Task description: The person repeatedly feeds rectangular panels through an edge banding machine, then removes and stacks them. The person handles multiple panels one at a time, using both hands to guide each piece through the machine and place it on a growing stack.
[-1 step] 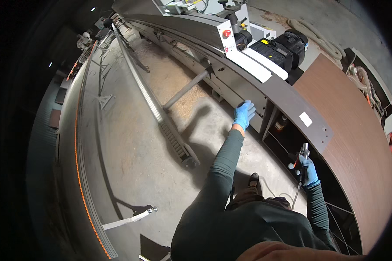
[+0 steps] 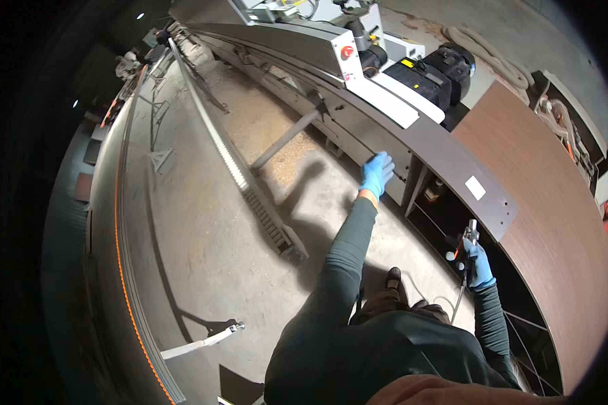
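My left hand [image 2: 377,174], in a blue glove, reaches forward beside the grey side panel [image 2: 393,150] of a long machine. Its fingers are curled together, and a small dark bit shows at their edge; what they hold, if anything, I cannot make out. In my right hand [image 2: 480,264], also gloved in blue, is a pistol-shaped tool [image 2: 473,231] with a silver head and round pale knobs. A thin hose [image 2: 459,305] hangs from it toward the floor. The tool is beside the open shelf space under the machine's dark top [image 2: 463,162].
A brown wood-look board [image 2: 544,196] lies along the right. Black motors [image 2: 429,77] and a red button [image 2: 346,52] sit on the machine. A roller rail [image 2: 226,152] runs across the floor to the left, near sawdust [image 2: 277,125]. A white support arm [image 2: 203,342] juts out lower left.
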A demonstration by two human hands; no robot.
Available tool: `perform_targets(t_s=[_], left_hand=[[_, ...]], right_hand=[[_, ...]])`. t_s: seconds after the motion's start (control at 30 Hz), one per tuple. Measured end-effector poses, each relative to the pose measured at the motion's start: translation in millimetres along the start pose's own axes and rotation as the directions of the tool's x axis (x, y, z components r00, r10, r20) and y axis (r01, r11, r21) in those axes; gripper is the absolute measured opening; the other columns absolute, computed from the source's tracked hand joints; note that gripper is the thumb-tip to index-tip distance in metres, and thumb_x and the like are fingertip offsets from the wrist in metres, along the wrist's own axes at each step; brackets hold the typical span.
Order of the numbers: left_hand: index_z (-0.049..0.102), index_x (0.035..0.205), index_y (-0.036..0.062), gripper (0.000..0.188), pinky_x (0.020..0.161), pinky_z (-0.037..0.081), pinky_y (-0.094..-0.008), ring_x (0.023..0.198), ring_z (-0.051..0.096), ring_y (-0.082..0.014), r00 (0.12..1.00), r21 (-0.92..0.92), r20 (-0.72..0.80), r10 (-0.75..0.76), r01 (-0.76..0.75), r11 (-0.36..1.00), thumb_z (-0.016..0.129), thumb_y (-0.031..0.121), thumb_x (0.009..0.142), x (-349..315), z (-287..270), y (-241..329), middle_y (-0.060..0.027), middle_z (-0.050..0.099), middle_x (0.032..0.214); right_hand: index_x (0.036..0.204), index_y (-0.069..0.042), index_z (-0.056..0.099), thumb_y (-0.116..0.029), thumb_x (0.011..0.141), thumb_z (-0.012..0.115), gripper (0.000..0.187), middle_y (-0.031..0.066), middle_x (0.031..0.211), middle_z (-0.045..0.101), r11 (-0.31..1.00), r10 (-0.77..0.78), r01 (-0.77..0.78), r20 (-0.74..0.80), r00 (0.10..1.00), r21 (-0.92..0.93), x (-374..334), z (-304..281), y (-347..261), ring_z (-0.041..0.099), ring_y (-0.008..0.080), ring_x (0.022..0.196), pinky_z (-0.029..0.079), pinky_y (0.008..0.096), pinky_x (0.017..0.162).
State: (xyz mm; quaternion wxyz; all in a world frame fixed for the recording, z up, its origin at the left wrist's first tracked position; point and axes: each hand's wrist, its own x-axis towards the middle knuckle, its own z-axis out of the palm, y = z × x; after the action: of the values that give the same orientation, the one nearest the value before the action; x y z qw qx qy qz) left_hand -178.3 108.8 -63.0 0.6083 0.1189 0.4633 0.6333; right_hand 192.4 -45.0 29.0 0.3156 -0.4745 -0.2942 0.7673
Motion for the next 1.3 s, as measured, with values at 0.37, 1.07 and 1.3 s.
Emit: perform_targets(t_s=[0.37,1.07,1.3], left_hand=[[0.032,0.153,-0.0009,0.082,0.116,0.034,-0.0460,0.138,0.046,-0.0362,0.999,0.118,-0.025,0.035,-0.032,0.992,0.045,0.061,0.100,22.4,24.4,27.4,-0.0216,0.042,0.152],[0.011,0.157,0.0034,0.113,0.109,0.041,-0.0604,0.147,0.027,-0.0381,0.842,0.031,0.043,-0.537,0.536,0.843,0.081,0.046,0.080,-35.4,104.9,-39.0,-0.0193,0.016,0.162],[0.039,0.150,0.0199,0.075,0.115,0.026,-0.0667,0.143,0.035,-0.0371,0.637,0.011,0.512,-0.576,0.666,0.746,0.076,0.038,0.087,-20.6,116.1,-80.7,-0.0128,0.040,0.153]], right_hand=[[0.120,-0.013,0.054,-0.029,0.099,0.061,0.028,0.0098,0.083,0.068,0.904,-0.222,0.273,-0.186,0.957,0.328,3.2,-3.7,-0.1,0.061,0.0098,0.055,0.043,0.0182,0.038],[0.131,-0.002,0.055,0.003,0.094,0.052,0.038,0.0082,0.118,0.064,0.636,-0.692,0.289,-0.362,0.625,-0.716,-63.9,-132.5,37.0,0.064,0.0202,0.105,0.053,0.0266,0.087],[0.116,-0.010,0.058,-0.042,0.100,0.054,0.036,-0.0001,0.092,0.059,0.971,-0.229,0.119,-0.670,0.706,-0.206,-98.1,-135.3,-10.0,0.050,0.0113,0.060,0.041,0.0205,0.049]])
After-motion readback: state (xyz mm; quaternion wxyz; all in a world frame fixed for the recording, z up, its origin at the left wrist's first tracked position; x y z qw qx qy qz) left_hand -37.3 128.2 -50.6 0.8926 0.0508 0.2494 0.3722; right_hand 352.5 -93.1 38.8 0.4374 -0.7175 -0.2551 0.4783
